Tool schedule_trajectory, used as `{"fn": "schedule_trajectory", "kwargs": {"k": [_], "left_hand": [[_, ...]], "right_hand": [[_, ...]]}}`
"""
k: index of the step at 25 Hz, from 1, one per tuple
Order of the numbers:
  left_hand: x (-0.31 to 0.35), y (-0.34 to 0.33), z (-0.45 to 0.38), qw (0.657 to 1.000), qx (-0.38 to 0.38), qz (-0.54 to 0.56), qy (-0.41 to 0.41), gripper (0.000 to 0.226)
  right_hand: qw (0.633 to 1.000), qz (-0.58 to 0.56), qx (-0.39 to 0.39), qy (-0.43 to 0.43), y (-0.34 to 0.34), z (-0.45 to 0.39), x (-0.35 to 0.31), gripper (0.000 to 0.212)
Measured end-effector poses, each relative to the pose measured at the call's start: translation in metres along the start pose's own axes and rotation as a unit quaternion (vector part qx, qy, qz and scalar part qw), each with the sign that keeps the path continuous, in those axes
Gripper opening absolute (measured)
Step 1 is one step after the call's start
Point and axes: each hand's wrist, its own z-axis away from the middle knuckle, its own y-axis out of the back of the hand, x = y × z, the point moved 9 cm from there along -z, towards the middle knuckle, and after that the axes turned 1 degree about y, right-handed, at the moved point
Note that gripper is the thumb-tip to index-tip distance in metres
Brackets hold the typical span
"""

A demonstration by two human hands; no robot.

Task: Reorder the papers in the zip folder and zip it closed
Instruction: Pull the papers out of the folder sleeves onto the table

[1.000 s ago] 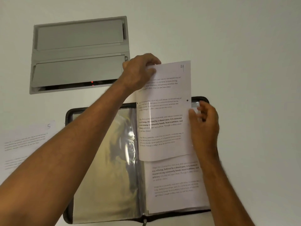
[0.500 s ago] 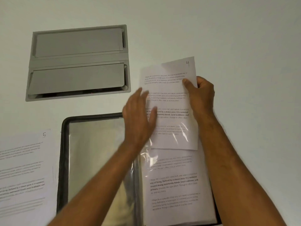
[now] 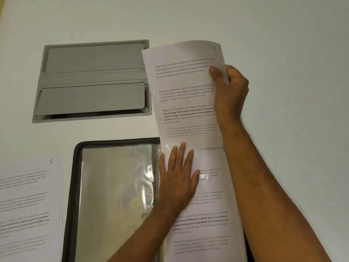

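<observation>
A: Where are the hands?
B: Right hand [image 3: 229,87] pinches sheet four [image 3: 187,95] at its right edge, long axis running away from the person; left hand [image 3: 178,176] lies spread flat on the zip folder [image 3: 117,195], nearer.
A: What changed?
B: The sheet has slid farther out, beyond the folder's top.

My right hand [image 3: 229,91] now lifts the sheet [image 3: 186,95] nearly clear of the folder [image 3: 75,176], it seems; my left hand [image 3: 178,178] presses lower.
</observation>
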Motion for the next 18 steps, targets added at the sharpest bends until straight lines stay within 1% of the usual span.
{"fn": "schedule_trajectory", "kwargs": {"k": [4,6,7,8,9,10,11,12,13,14,15,16,17,18], "left_hand": [[-0.001,0.001,0.003,0.999,0.006,0.042,-0.007,0.056],[-0.011,0.007,0.002,0.992,0.012,0.125,0.025,0.054],[-0.018,0.012,0.001,0.981,0.023,0.187,0.051,0.054],[-0.026,0.023,-0.001,0.960,0.042,0.262,0.086,0.054],[-0.038,0.034,-0.001,0.926,0.064,0.349,0.132,0.055],[-0.052,0.042,0.000,0.871,0.086,0.444,0.191,0.055],[-0.065,0.047,0.001,0.799,0.099,0.538,0.251,0.056],[-0.075,0.052,0.002,0.716,0.106,0.623,0.297,0.061],[-0.085,0.055,0.004,0.630,0.110,0.695,0.329,0.070],[-0.095,0.056,0.007,0.553,0.110,0.747,0.352,0.075],[-0.102,0.060,0.012,0.491,0.107,0.785,0.362,0.073],[-0.107,0.066,0.020,0.446,0.106,0.810,0.365,0.063],[-0.112,0.072,0.030,0.421,0.108,0.823,0.365,0.049],[-0.118,0.080,0.044,0.414,0.115,0.827,0.362,0.037]], "right_hand": [[0.997,-0.055,0.010,0.045,0.000,0.002,-0.037,0.018],[0.994,-0.092,0.015,0.051,0.002,0.004,-0.051,0.014],[0.993,-0.105,0.018,0.046,0.003,0.006,-0.055,0.011],[0.992,-0.116,0.021,0.035,0.005,0.008,-0.057,0.010],[0.991,-0.129,0.023,0.016,0.007,0.012,-0.056,0.010],[0.989,-0.146,0.024,-0.010,0.008,0.016,-0.052,0.011],[0.985,-0.165,0.020,-0.043,0.009,0.021,-0.047,0.012],[0.979,-0.186,0.013,-0.077,0.008,0.028,-0.041,0.012],[0.972,-0.207,0.005,-0.112,0.006,0.037,-0.036,0.013],[0.964,-0.222,0.001,-0.144,0.004,0.047,-0.031,0.014],[0.959,-0.227,-0.002,-0.170,0.001,0.057,-0.027,0.016],[0.957,-0.222,-0.006,-0.188,-0.003,0.068,-0.025,0.016],[0.957,-0.211,-0.016,-0.200,-0.009,0.079,-0.022,0.014],[0.957,-0.199,-0.029,-0.208,-0.019,0.092,-0.020,0.012]]}}
